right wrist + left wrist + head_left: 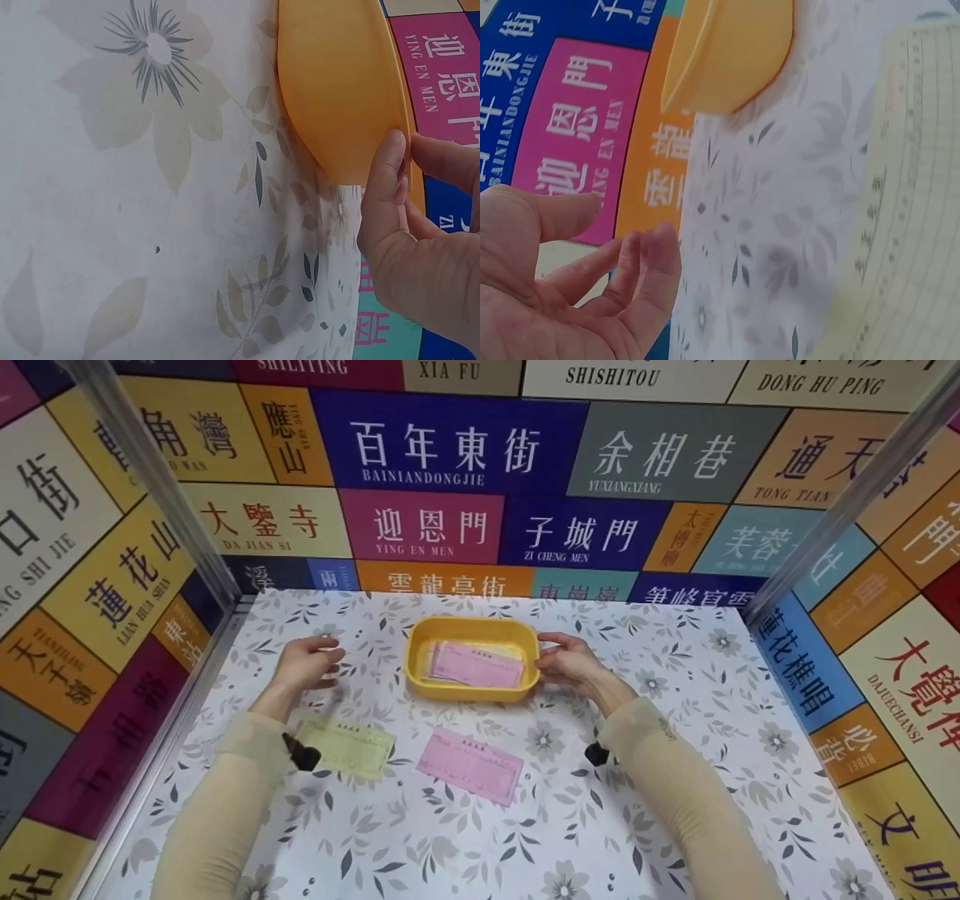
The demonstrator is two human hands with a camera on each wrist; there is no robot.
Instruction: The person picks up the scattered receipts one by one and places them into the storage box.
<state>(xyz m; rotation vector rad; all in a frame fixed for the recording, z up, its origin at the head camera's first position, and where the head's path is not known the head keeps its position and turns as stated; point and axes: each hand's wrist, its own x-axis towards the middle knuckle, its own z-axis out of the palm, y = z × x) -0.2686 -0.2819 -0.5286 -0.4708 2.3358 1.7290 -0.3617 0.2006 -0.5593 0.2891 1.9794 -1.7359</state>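
Observation:
A yellow plastic box (472, 691) sits toward the back of the table, holding pink and pale paper slips (478, 664). At its right end my right hand (576, 661) pinches the rim, the thumb along the outer wall in the right wrist view. My left hand (304, 664) hovers left of the box, apart from it, fingers loosely bent and nothing in them. In front of the box lie a yellow-green printed slip (352, 748), close to my left cuff, and a pink printed slip (471, 765) to its right.
The white table (570, 825) has a grey leaf-and-flower print. Panels with coloured street-name signs (450, 446) stand along the back and both sides. Metal corner posts (169, 487) rise at the back corners.

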